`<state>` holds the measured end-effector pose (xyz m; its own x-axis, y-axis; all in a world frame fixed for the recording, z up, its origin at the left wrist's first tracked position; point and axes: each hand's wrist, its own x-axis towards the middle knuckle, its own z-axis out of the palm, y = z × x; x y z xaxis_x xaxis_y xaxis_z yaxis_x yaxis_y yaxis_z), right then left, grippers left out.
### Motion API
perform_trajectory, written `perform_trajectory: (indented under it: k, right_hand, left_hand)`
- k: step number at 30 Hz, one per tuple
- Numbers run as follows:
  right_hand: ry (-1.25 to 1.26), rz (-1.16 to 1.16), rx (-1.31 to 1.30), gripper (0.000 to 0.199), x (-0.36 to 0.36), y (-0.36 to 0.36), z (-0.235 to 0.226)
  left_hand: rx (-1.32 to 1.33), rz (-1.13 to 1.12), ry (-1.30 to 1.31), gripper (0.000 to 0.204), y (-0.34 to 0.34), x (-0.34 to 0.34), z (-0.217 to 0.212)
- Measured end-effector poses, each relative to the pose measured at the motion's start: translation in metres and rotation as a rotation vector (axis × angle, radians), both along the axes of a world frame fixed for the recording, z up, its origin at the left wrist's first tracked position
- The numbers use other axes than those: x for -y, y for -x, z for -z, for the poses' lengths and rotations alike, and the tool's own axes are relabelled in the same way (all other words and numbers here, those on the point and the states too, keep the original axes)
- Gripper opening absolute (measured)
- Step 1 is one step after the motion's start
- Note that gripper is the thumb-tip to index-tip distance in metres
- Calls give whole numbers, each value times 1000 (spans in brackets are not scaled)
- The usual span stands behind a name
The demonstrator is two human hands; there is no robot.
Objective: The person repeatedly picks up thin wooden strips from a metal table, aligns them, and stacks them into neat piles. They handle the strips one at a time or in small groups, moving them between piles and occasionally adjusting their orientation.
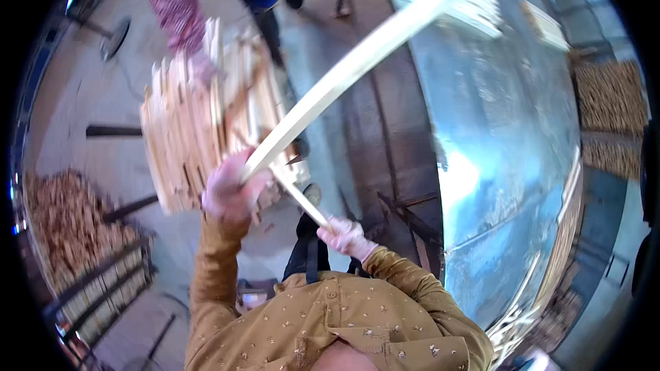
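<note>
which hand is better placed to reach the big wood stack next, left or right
Left, probably: the left hand looks much closer to the wood stack, though it grips a long strip. The right hand is farther off, holding a thin strip.

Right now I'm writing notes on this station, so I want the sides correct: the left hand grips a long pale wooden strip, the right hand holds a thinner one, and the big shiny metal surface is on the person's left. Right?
Not quite: the shiny metal surface is on the person's right, as the head view shows. The rest stands.
</note>
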<state>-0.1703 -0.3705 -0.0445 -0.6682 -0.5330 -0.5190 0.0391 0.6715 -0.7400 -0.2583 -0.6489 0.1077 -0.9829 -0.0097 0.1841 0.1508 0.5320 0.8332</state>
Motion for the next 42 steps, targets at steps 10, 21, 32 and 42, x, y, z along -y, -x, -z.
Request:
perform_trajectory:
  k: [10,21,32,42]
  right_hand:
    - [421,184,-45,63,-108,-72,5]
    - [601,880,350,52,-167,-63,-28]
    - [-254,736,-852,58,-145,122,-145]
    - [1062,1305,227,54,-166,57,-111]
  left_hand:
    - [272,70,702,54,389,-241,75]
    - [570,-178,-153,51,427,-188,118]
    - [429,620,-826,43,139,-301,122]
    - [936,653,-1423,45,132,-342,87]
